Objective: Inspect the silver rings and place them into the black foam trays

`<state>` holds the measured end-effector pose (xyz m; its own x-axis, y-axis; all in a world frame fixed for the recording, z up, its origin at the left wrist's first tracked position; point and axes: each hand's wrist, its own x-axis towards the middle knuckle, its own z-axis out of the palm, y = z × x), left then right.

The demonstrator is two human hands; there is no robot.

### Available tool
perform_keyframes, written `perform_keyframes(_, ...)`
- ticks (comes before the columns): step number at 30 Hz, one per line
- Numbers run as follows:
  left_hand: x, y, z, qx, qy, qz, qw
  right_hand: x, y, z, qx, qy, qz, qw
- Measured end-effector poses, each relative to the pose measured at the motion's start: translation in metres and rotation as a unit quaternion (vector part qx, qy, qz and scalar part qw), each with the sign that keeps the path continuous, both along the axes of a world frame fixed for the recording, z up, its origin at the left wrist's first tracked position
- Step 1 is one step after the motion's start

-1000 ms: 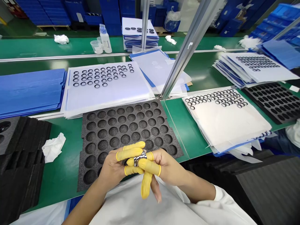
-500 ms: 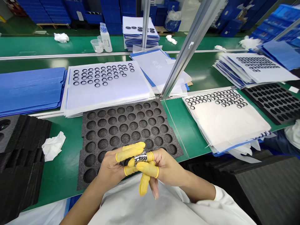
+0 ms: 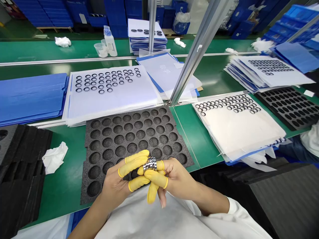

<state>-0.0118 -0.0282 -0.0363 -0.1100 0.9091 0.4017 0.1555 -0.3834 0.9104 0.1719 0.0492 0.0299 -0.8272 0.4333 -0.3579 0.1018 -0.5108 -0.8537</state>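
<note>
A short stack of shiny metal rings is held between my two hands, over the near edge of a dark foam tray with round pockets. My right hand, in yellow finger cots, grips the stack with thumb and fingers. From the left, my left hand pinches the stack's left end, its fingers also in yellow cots. Behind the foam tray lies a pile of white sheets with rows of black rings on top.
Dark foam pieces and a crumpled white wipe lie left. Another ringed sheet stack is right, beyond a metal post. A bottle and cups stand behind. A person's sleeve shows far right.
My left hand's fingers have shifted slightly left and spread a little along the metal rings. My right hand stays almost in place. The whole view has shifted slightly.
</note>
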Motion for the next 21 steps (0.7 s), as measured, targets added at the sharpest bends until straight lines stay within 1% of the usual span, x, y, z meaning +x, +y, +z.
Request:
perform_keyframes(4,0.001,-0.001,-0.002,0.005,0.014,0.077,0.997,0.0,-0.001,-0.002,-0.036,-0.001,-0.005,0.999)
perform_keyframes(6,0.003,-0.002,-0.004,-0.006,0.007,0.098,0.995,0.0,-0.001,-0.001,-0.047,-0.002,-0.009,0.999)
perform_keyframes(8,0.004,-0.003,-0.006,-0.021,-0.025,0.081,0.996,0.0,-0.002,-0.001,-0.053,0.001,-0.015,0.998)
perform_keyframes(11,0.006,-0.004,-0.008,-0.045,-0.093,0.036,0.994,0.002,-0.003,0.0,-0.054,0.005,-0.02,0.998)
perform_keyframes(14,0.008,-0.005,-0.009,-0.079,-0.136,0.022,0.987,0.003,-0.005,0.001,-0.053,0.003,-0.026,0.998)
perform_keyframes(18,0.014,-0.002,-0.002,-0.083,-0.158,0.0,0.984,0.004,-0.008,0.002,-0.042,0.006,-0.038,0.998)
perform_keyframes(21,0.019,0.003,0.006,-0.069,-0.16,0.001,0.985,0.005,-0.008,0.003,-0.022,0.008,-0.039,0.999)
